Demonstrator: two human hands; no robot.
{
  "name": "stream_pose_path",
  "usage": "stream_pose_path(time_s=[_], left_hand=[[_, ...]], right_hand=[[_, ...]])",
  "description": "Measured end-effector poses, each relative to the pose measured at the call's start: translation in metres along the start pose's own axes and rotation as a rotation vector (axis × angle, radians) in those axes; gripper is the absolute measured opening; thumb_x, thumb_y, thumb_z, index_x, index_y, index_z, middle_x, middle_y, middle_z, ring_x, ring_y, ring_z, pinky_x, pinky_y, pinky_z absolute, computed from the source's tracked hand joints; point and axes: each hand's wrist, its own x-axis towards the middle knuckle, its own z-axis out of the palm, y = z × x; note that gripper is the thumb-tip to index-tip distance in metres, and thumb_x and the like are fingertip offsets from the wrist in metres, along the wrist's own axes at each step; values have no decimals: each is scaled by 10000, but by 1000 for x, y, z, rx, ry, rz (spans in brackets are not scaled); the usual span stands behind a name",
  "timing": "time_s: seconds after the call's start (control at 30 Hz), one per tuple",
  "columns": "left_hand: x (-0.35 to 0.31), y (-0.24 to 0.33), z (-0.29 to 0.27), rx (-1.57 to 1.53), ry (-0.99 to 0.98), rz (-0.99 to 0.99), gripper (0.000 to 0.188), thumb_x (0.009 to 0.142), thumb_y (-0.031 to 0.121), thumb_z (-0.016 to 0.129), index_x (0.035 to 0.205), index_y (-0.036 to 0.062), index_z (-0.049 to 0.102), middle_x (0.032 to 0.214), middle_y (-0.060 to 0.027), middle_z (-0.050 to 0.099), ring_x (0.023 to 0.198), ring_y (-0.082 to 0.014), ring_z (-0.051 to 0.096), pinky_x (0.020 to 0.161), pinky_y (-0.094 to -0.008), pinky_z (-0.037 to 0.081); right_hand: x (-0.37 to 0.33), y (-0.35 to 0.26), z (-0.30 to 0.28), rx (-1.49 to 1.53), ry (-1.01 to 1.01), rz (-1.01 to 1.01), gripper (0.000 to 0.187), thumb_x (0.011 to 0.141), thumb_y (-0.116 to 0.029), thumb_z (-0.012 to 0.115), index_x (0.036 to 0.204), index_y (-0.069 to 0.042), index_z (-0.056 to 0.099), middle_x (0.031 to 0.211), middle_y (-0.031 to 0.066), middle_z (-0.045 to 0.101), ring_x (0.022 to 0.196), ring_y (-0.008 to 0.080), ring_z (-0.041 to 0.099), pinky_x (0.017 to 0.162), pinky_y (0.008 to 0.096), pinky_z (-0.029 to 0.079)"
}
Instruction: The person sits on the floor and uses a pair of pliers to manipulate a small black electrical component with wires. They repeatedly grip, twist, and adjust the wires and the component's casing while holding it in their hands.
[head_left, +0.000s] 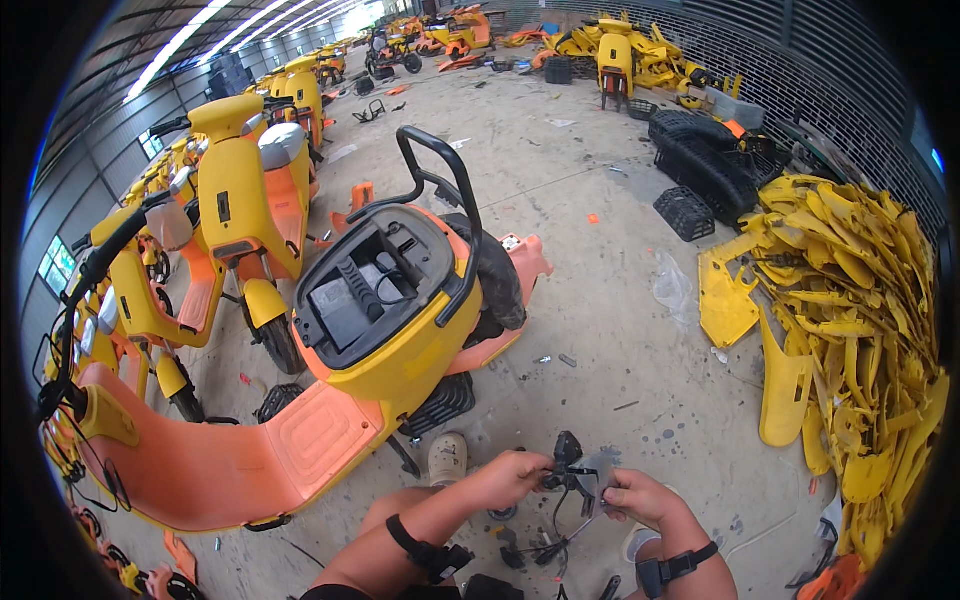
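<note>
Low in the view, my left hand (518, 476) pinches a small black part with dangling cables (568, 470); its exact kind I cannot make out. My right hand (637, 497) is closed at the lower edge of a greyish translucent flat piece (596, 474), which touches the black part. Thin wires hang below both hands toward more dark parts (530, 548) near the floor. Just beyond my left arm stands a yellow and orange electric scooter (400, 350), its seat off and its black storage compartment (365, 280) exposed.
Rows of yellow scooters (232, 180) stand at the left. A tall heap of yellow body panels (850, 330) lies at the right, with black plastic baskets (685, 213) behind it. Small scraps and hardware (567, 360) lie on the concrete floor (600, 270). My shoe (448, 458) is beside the scooter.
</note>
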Motion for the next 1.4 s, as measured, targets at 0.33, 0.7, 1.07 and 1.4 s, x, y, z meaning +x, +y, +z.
stream_pose_path(time_s=[0.33, 0.7, 1.07, 1.4], left_hand=[[5, 20, 8, 155, 254, 39, 374, 756, -131, 488, 1070, -20, 658, 928, -181, 704, 853, -247, 707, 740, -338, 555], [12, 15, 15, 305, 840, 235, 349, 685, -141, 549, 957, 34, 680, 841, -154, 696, 765, -287, 697, 693, -330, 537], [5, 10, 5, 47, 785, 258, 310, 800, -162, 548, 1068, -28, 630, 943, -29, 672, 873, -102, 614, 804, -240, 486], [-6, 16, 0, 159, 489, 150, 408, 832, -191, 428, 1134, 16, 609, 1030, -27, 643, 941, -128, 579, 846, -254, 456]], right_hand=[[-2, -9, 7, 52, -21, -45, 338, 908, -337, 667, 991, -18, 595, 818, 46, 595, 684, 137, 539, 589, 271, 423], [26, -5, 76, 416, 10, -162, 458, 928, -451, 631, 1059, -18, 556, 898, 76, 603, 664, 161, 555, 549, 293, 458], [33, -16, 93, 447, -37, -200, 407, 980, -420, 559, 1055, -20, 535, 858, 68, 585, 653, 148, 563, 537, 272, 454], [15, -24, 61, 179, 6, -151, 368, 989, -364, 571, 1141, -31, 535, 937, 59, 614, 694, 122, 561, 591, 268, 460]])
